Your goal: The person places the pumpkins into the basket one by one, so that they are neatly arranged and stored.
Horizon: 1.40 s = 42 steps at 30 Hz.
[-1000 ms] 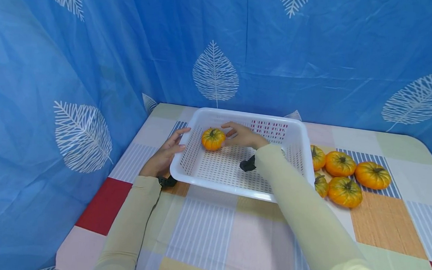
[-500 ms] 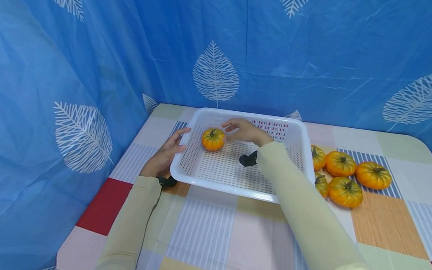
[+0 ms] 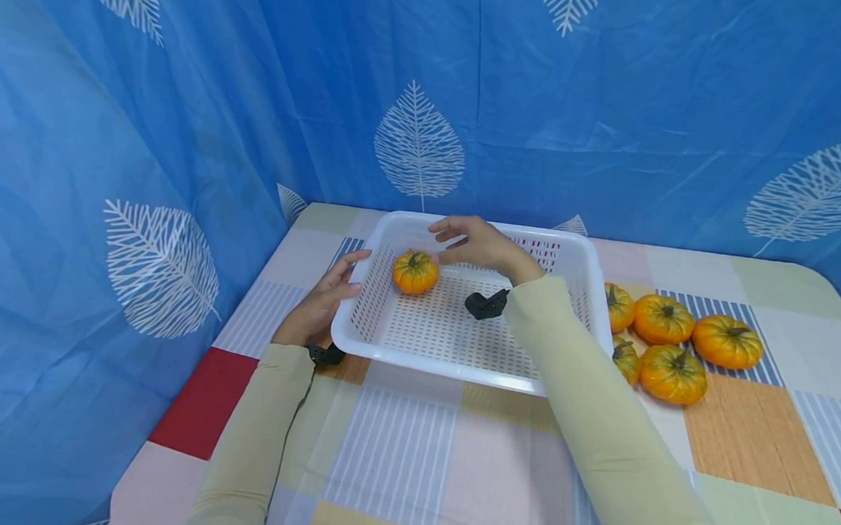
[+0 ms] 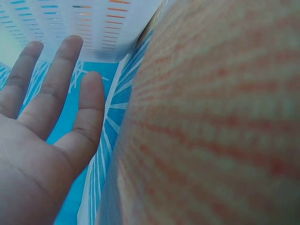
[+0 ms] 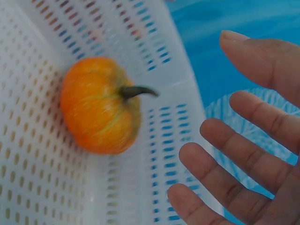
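A white plastic basket (image 3: 450,367) with slotted walls stands on the table. One small orange pumpkin (image 3: 416,273) sits inside near its left wall; the right wrist view shows that pumpkin (image 5: 101,108) with its dark green stem. My right hand (image 3: 481,246) hovers over the basket beside the pumpkin, and in the right wrist view its fingers (image 5: 225,178) are spread and apart from it. At the basket's left end, my left hand (image 3: 320,300) rests with fingertips against the outer wall. Its fingers (image 4: 54,89) look extended in the left wrist view.
Several more pumpkins (image 3: 672,374) lie on the table right of the basket, some partly hidden behind its rim. A checked cloth (image 3: 395,446) covers the table. Blue curtains (image 3: 602,129) with white leaf prints hang behind and at the left.
My right hand has lifted up and away from the pumpkin, which stays in place in the basket. The left hand has not visibly moved.
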Each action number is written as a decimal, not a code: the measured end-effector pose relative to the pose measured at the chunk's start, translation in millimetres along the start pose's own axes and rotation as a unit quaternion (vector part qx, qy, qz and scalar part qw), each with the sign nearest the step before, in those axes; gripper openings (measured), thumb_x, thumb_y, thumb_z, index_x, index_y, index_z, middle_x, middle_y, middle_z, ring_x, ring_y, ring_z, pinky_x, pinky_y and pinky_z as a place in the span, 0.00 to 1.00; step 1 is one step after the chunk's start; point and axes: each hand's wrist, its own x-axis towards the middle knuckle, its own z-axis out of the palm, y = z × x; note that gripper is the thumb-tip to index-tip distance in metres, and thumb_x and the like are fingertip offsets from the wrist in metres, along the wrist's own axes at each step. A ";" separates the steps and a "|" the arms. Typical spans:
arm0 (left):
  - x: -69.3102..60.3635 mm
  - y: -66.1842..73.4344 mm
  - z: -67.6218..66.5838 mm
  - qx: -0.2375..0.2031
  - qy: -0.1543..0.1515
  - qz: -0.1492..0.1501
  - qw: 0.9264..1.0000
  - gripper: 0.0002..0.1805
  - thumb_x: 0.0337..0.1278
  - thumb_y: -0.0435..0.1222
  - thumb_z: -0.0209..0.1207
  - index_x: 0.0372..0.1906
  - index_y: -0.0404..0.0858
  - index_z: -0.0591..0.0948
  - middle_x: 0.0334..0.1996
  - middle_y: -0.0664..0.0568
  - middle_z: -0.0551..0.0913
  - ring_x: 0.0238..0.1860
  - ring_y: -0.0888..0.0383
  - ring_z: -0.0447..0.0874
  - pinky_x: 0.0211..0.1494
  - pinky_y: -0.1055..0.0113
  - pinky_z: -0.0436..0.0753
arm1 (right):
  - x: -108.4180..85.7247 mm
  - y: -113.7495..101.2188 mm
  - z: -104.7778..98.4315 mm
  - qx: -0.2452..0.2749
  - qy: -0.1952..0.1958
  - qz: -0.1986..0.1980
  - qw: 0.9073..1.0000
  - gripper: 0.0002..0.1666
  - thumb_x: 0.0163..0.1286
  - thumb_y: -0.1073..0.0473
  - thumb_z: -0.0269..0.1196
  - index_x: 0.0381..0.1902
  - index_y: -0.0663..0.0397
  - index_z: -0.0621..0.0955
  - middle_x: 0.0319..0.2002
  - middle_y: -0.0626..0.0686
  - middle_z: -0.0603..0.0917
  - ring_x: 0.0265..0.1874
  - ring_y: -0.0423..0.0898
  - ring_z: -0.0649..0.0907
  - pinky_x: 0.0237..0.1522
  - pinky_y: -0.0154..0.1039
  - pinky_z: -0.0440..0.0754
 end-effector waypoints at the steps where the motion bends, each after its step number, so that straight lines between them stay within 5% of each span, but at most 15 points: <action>1: -0.2 0.2 0.3 0.001 -0.001 0.001 1.000 0.36 0.79 0.36 0.49 0.84 0.58 0.55 0.88 0.47 0.47 0.74 0.30 0.63 0.63 0.35 0.80 | -1.6 -1.6 -0.3 0.000 0.002 -0.005 1.000 0.35 0.76 0.62 0.69 0.77 0.63 0.73 0.75 0.67 0.74 0.73 0.65 0.75 0.72 0.59 0.76; 13: 1.3 -1.4 -2.6 0.010 -0.013 0.014 1.000 0.34 0.77 0.34 0.46 0.82 0.57 0.58 0.88 0.41 0.46 0.73 0.31 0.64 0.63 0.38 0.82 | -28.8 -21.0 -2.3 -0.001 0.044 -0.074 0.996 0.33 0.76 0.62 0.69 0.76 0.62 0.75 0.72 0.68 0.77 0.69 0.65 0.79 0.69 0.58 0.79; 21: -0.7 -0.2 0.2 0.001 -0.002 0.003 1.000 0.34 0.78 0.35 0.49 0.82 0.59 0.58 0.88 0.47 0.48 0.74 0.30 0.63 0.63 0.34 0.80 | -50.2 -24.8 -0.6 0.016 0.078 -0.127 0.989 0.31 0.75 0.64 0.70 0.72 0.62 0.78 0.68 0.64 0.81 0.65 0.62 0.82 0.70 0.57 0.78; 34: -1.1 0.5 1.3 0.006 0.000 0.007 1.000 0.34 0.78 0.36 0.50 0.81 0.61 0.58 0.88 0.47 0.48 0.74 0.30 0.63 0.62 0.33 0.80 | -77.5 -19.1 -2.0 0.006 0.103 -0.152 0.983 0.28 0.75 0.65 0.70 0.70 0.66 0.79 0.67 0.65 0.82 0.65 0.62 0.80 0.72 0.58 0.76; 42: -1.3 0.2 -1.8 0.018 -0.012 0.016 1.000 0.34 0.76 0.34 0.46 0.82 0.56 0.57 0.87 0.40 0.47 0.72 0.33 0.63 0.64 0.44 0.84 | -91.7 -13.1 -3.6 0.006 0.130 -0.155 0.979 0.28 0.73 0.67 0.71 0.69 0.66 0.80 0.66 0.64 0.83 0.63 0.60 0.82 0.71 0.58 0.77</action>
